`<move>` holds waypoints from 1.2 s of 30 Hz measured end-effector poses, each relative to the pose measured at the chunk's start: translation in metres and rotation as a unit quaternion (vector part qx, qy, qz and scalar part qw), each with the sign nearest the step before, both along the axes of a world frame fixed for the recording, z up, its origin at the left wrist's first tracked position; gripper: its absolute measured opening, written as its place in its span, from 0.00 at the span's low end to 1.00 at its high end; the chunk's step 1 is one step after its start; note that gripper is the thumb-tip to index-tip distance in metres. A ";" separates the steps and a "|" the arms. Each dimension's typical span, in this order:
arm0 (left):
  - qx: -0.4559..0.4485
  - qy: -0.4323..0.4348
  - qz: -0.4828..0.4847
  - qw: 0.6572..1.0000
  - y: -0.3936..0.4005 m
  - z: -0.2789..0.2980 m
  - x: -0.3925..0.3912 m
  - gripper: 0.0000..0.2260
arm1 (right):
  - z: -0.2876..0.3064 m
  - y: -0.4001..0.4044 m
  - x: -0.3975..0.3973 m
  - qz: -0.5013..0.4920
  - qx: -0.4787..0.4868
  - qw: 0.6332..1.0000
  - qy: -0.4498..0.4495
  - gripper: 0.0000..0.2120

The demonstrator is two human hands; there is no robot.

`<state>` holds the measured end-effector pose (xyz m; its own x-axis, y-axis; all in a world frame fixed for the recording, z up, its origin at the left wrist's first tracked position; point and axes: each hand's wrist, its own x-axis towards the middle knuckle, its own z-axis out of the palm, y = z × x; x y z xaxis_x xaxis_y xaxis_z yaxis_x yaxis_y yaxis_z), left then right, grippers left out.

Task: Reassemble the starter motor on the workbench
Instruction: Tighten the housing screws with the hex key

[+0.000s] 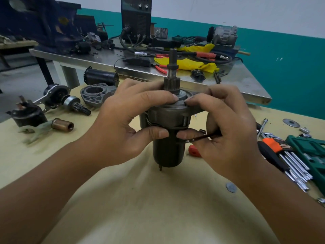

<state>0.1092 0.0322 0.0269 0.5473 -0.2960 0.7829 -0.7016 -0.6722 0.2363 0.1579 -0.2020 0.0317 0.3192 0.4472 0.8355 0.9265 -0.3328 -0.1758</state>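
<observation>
Starter motor, dark cylindrical steel body [168, 152], upright at centre of the yellow-beige bench [140, 199], pinion shaft up; left hand [126, 120] and right hand [226, 127] both curled around it; grey cast housing [95, 94] behind left, hex keys [288, 162] at right; steel table [237, 81] beyond

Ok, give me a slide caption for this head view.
Both hands, left hand and right hand, grip the upright starter motor on the workbench.
</observation>
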 end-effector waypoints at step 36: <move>0.048 -0.029 -0.010 0.998 -0.026 0.005 -0.004 0.27 | 0.098 -0.029 -0.032 0.198 0.091 0.836 0.504 0.15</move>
